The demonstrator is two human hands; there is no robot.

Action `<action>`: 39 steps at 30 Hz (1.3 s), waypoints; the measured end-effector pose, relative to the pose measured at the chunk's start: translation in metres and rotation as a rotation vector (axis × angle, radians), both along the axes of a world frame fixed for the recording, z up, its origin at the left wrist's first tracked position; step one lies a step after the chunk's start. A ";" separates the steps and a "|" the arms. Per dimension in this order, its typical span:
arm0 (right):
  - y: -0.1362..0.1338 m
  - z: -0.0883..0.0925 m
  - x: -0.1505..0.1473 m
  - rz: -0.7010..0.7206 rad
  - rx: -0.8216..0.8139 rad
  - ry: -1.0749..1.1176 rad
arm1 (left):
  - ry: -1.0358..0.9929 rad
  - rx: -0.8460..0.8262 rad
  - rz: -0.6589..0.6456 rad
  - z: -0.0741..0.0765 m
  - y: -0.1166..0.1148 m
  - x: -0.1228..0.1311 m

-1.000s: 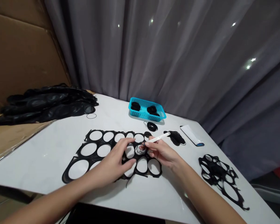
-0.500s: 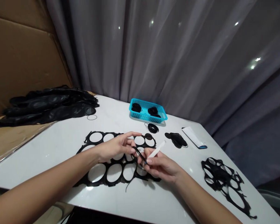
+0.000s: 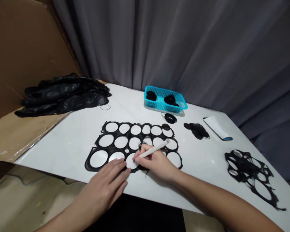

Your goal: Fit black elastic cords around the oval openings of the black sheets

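While the right hand (image 3: 157, 165) is gripping a white stick (image 3: 152, 149) pen-fashion, its fingers (image 3: 140, 157) are clenching the lower end, and the tip is appearing to touch the black punched sheet (image 3: 135, 141) directly under them, at a round opening in the near row. The left hand (image 3: 108, 187) is lying released just beside, its fingertips (image 3: 120, 165) flat on the sheet's near edge and grasping nothing. Under and beyond the fingers the sheet is lying flat on the white table (image 3: 62, 145). Farther out, a teal basket (image 3: 159, 107) is holding black pieces, with a black coil (image 3: 170, 118), a dark wad (image 3: 197, 129) and a white slip (image 3: 217, 128) near it. A crumpled black scrap (image 3: 250, 172) is lying well right of the fingers, a heap of black sheets (image 3: 65, 95) well left. Judged risk: the webs between openings are looking thin, so a hard push from the stick could tear them, and the light hold on the edge could let the sheet slide.
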State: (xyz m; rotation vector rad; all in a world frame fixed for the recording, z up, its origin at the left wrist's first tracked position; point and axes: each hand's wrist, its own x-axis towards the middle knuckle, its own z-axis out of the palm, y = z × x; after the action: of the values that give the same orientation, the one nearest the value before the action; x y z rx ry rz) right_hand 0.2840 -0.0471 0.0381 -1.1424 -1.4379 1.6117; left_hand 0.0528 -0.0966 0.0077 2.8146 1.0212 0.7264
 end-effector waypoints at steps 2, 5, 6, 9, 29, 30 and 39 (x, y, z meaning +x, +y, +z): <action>-0.011 -0.002 -0.004 0.051 0.097 -0.137 | 0.022 0.015 0.010 -0.006 -0.005 -0.002; -0.019 -0.006 -0.006 0.082 0.231 -0.242 | 0.030 0.026 0.009 -0.011 -0.007 -0.002; -0.020 -0.007 -0.006 0.087 0.269 -0.259 | 0.035 0.029 0.010 -0.012 -0.007 -0.002; -0.021 -0.010 -0.006 0.087 0.354 -0.291 | 0.041 0.034 0.020 -0.012 -0.009 -0.002; -0.026 -0.014 -0.006 0.166 0.623 -0.451 | 0.027 0.031 0.024 -0.017 -0.011 -0.002; -0.026 -0.016 -0.006 0.196 0.674 -0.475 | 0.026 0.033 0.026 -0.016 -0.011 -0.001; -0.015 -0.002 -0.005 0.089 0.245 -0.340 | 0.034 0.029 0.024 -0.015 -0.012 -0.003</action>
State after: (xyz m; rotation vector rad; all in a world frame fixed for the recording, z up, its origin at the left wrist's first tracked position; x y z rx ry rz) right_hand 0.2790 -0.0621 0.0363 -1.2624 -1.8704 1.2939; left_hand 0.0503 -0.1087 -0.0077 2.8535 1.0595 0.7031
